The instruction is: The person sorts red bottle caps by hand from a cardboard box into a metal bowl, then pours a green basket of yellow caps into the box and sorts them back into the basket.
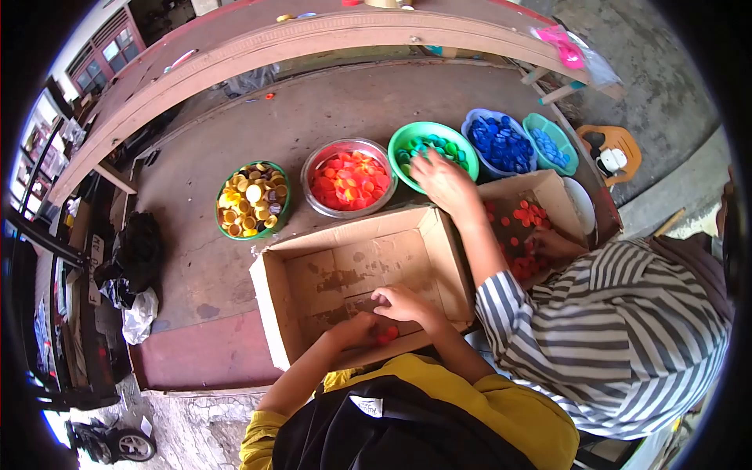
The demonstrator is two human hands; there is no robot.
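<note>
My left hand (356, 330) is low inside the cardboard box (360, 262), beside a few red caps (387, 335) near the box's front wall. Its fingers are partly hidden and blurred. Just to the right, my right hand (401, 303) is curled above the same caps, its fingertips bent; whether it holds anything is too small to tell. Brown stains mark the bottom of the box. Behind the box stand a bowl of yellow caps (252, 196), a metal bowl of red-orange caps (348, 178) and a green bowl (397, 160) of green caps.
A co-worker in a striped top (619, 337) reaches one hand (448, 184) into the green bowl and the other into a second box (540, 185) with red caps. Blue bowls (501, 145) stand behind. A wooden beam (313, 39) crosses the table's back; black bags (137, 251) lie left.
</note>
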